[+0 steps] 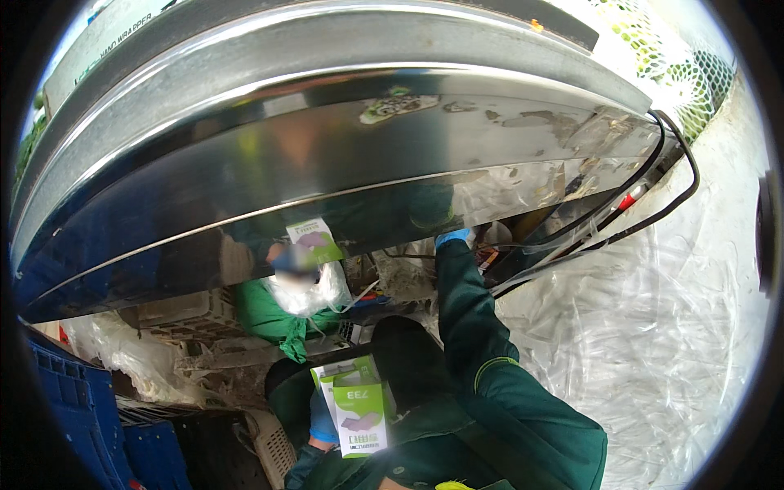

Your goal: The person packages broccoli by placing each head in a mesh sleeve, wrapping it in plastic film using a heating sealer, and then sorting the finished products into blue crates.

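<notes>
Against my lap, my left hand [323, 419] in a blue glove grips small white-and-green cardboard boxes [361, 422]. At least two are stacked, and the front one bears writing and a picture of a pinkish device. The boxes cover most of my fingers. My right hand [453, 237], also blue-gloved, reaches beneath the lower edge of a shiny metal counter [343, 147]. Its fingers are hidden behind that edge, so I cannot see what they touch. Near it under the counter lies assorted clutter with clear plastic [404, 272].
A green plastic bag [263, 312] and a white plastic bag [303, 294] sit under the counter. Blue crates [79, 404] stand at left, a beige basket [272, 444] beside me. Black cables [680, 196] hang at right over a plastic-covered surface [631, 343]. Net-wrapped produce [667, 73] lies above.
</notes>
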A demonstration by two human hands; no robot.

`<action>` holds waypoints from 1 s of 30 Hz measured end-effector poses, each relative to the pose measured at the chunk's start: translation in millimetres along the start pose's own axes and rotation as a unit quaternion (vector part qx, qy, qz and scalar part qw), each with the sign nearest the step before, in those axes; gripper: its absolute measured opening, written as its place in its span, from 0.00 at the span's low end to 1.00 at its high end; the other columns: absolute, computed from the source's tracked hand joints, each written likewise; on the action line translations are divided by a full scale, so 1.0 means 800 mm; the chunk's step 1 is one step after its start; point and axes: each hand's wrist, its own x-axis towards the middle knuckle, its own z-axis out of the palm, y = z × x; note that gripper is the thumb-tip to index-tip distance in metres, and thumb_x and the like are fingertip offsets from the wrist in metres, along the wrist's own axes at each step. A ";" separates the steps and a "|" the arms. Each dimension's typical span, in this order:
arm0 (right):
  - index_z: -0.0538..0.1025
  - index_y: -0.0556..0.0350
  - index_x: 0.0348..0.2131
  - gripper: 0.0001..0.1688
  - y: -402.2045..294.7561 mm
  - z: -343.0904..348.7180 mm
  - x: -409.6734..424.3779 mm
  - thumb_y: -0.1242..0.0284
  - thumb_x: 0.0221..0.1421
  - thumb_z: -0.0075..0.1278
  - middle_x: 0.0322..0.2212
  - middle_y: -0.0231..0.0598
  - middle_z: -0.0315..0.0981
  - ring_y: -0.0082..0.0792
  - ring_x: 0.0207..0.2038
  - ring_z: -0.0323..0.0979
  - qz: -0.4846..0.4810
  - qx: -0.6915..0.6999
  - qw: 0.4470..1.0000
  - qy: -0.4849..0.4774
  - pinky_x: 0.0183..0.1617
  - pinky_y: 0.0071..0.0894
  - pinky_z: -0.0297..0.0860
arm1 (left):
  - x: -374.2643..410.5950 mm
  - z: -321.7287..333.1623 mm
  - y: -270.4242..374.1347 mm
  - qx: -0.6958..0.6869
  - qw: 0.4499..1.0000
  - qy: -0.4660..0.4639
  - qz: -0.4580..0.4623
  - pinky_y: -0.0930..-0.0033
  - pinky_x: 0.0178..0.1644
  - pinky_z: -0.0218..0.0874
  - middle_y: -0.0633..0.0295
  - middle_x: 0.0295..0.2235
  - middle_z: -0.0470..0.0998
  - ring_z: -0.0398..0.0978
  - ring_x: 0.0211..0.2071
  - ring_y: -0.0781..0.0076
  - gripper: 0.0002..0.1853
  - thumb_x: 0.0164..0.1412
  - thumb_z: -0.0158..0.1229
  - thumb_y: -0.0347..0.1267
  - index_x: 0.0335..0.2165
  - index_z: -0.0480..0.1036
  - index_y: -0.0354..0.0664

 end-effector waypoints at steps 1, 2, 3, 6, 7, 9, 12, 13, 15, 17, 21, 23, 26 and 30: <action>0.71 0.43 0.41 0.27 0.010 0.004 0.004 0.44 0.53 0.43 0.31 0.29 0.71 0.31 0.32 0.68 0.030 0.024 0.999 0.013 0.29 0.33 0.66 | 0.000 -0.009 -0.009 -0.009 1.000 0.008 -0.013 0.70 0.40 0.68 0.57 0.38 0.76 0.76 0.37 0.70 0.14 0.59 0.47 0.28 0.43 0.69 0.36; 0.71 0.43 0.41 0.28 0.022 0.007 0.007 0.44 0.53 0.42 0.32 0.29 0.71 0.31 0.33 0.68 0.060 0.047 0.997 0.025 0.29 0.34 0.66 | 0.000 -0.019 -0.024 0.010 1.000 0.014 -0.010 0.70 0.40 0.68 0.57 0.38 0.76 0.76 0.38 0.70 0.14 0.59 0.48 0.28 0.43 0.69 0.36; 0.71 0.42 0.41 0.28 0.030 0.007 0.013 0.43 0.54 0.40 0.33 0.29 0.71 0.32 0.34 0.68 0.089 0.070 0.993 0.039 0.30 0.35 0.67 | -0.002 -0.019 -0.022 0.011 0.999 0.026 -0.018 0.70 0.40 0.69 0.57 0.38 0.76 0.76 0.38 0.70 0.14 0.59 0.48 0.28 0.43 0.69 0.36; 0.71 0.41 0.39 0.28 0.037 -0.039 0.054 0.42 0.55 0.38 0.30 0.29 0.71 0.32 0.30 0.68 0.083 0.079 0.993 0.040 0.26 0.34 0.66 | -0.012 0.000 0.009 0.006 0.997 0.050 -0.052 0.70 0.39 0.69 0.57 0.38 0.76 0.76 0.38 0.70 0.14 0.58 0.49 0.27 0.43 0.69 0.36; 0.71 0.41 0.38 0.27 0.032 -0.044 0.051 0.42 0.54 0.38 0.29 0.29 0.72 0.32 0.28 0.68 0.064 0.070 0.994 0.057 0.25 0.33 0.66 | -0.014 0.003 0.016 0.009 0.997 0.054 -0.060 0.70 0.39 0.69 0.57 0.38 0.76 0.76 0.38 0.70 0.14 0.58 0.49 0.27 0.43 0.69 0.35; 0.71 0.41 0.37 0.25 0.004 -0.080 0.088 0.45 0.56 0.38 0.28 0.29 0.71 0.32 0.27 0.68 0.012 0.036 0.998 0.043 0.24 0.32 0.64 | -0.009 0.009 0.022 -0.009 0.998 0.020 -0.054 0.70 0.40 0.68 0.57 0.39 0.76 0.75 0.38 0.70 0.15 0.59 0.48 0.28 0.44 0.68 0.35; 0.71 0.43 0.37 0.23 -0.003 -0.073 0.083 0.48 0.57 0.38 0.28 0.29 0.71 0.32 0.27 0.68 -0.009 -0.012 0.992 0.123 0.24 0.31 0.64 | -0.004 0.006 0.021 -0.053 0.998 -0.006 -0.028 0.70 0.41 0.68 0.56 0.40 0.75 0.75 0.39 0.69 0.15 0.60 0.45 0.29 0.45 0.67 0.35; 0.71 0.44 0.36 0.22 0.001 -0.063 0.069 0.49 0.57 0.38 0.28 0.30 0.71 0.31 0.27 0.67 -0.005 -0.030 0.990 0.136 0.24 0.31 0.64 | -0.007 0.004 0.020 -0.072 0.997 -0.004 -0.020 0.69 0.41 0.68 0.56 0.40 0.74 0.74 0.39 0.69 0.15 0.61 0.44 0.29 0.46 0.67 0.35; 0.71 0.45 0.36 0.21 -0.010 -0.055 0.053 0.51 0.57 0.39 0.27 0.30 0.71 0.31 0.27 0.67 -0.007 -0.052 0.987 0.153 0.25 0.31 0.64 | -0.009 0.002 0.019 -0.112 0.993 -0.021 -0.010 0.69 0.41 0.68 0.56 0.41 0.74 0.74 0.40 0.68 0.16 0.62 0.42 0.30 0.46 0.66 0.34; 0.71 0.46 0.35 0.19 -0.024 -0.057 0.048 0.53 0.56 0.39 0.27 0.30 0.71 0.30 0.27 0.67 -0.018 -0.066 0.984 0.165 0.25 0.30 0.64 | -0.007 -0.002 0.016 -0.163 0.985 -0.057 0.003 0.69 0.42 0.68 0.55 0.42 0.73 0.74 0.40 0.68 0.17 0.63 0.40 0.30 0.47 0.65 0.34; 0.71 0.49 0.34 0.17 -0.040 -0.060 0.045 0.57 0.56 0.40 0.26 0.30 0.70 0.29 0.27 0.67 -0.031 -0.091 0.979 0.179 0.26 0.29 0.63 | -0.007 -0.010 0.013 -0.151 0.985 -0.080 0.018 0.67 0.45 0.66 0.53 0.44 0.71 0.72 0.42 0.65 0.19 0.64 0.37 0.34 0.50 0.62 0.35; 0.71 0.50 0.33 0.15 -0.043 -0.062 0.046 0.59 0.56 0.40 0.26 0.31 0.70 0.28 0.27 0.66 -0.038 -0.104 0.977 0.183 0.26 0.28 0.63 | -0.018 0.014 0.039 -0.002 0.999 0.037 -0.038 0.63 0.47 0.63 0.51 0.46 0.68 0.69 0.44 0.61 0.23 0.65 0.34 0.39 0.53 0.58 0.36; 0.71 0.52 0.32 0.13 -0.046 -0.059 0.046 0.62 0.56 0.41 0.26 0.31 0.70 0.27 0.27 0.66 -0.043 -0.126 0.974 0.183 0.27 0.28 0.63 | -0.018 0.009 0.043 -0.047 0.996 -0.027 -0.073 0.55 0.49 0.61 0.43 0.52 0.62 0.66 0.47 0.49 0.33 0.65 0.28 0.50 0.59 0.50 0.40; 0.71 0.55 0.31 0.11 -0.052 -0.047 0.036 0.66 0.56 0.42 0.25 0.31 0.69 0.26 0.27 0.66 -0.061 -0.190 0.965 0.171 0.28 0.27 0.63 | 0.009 -0.020 0.002 -0.374 0.903 -0.208 -0.041 0.58 0.46 0.64 0.46 0.51 0.65 0.69 0.47 0.54 0.30 0.65 0.30 0.48 0.57 0.53 0.39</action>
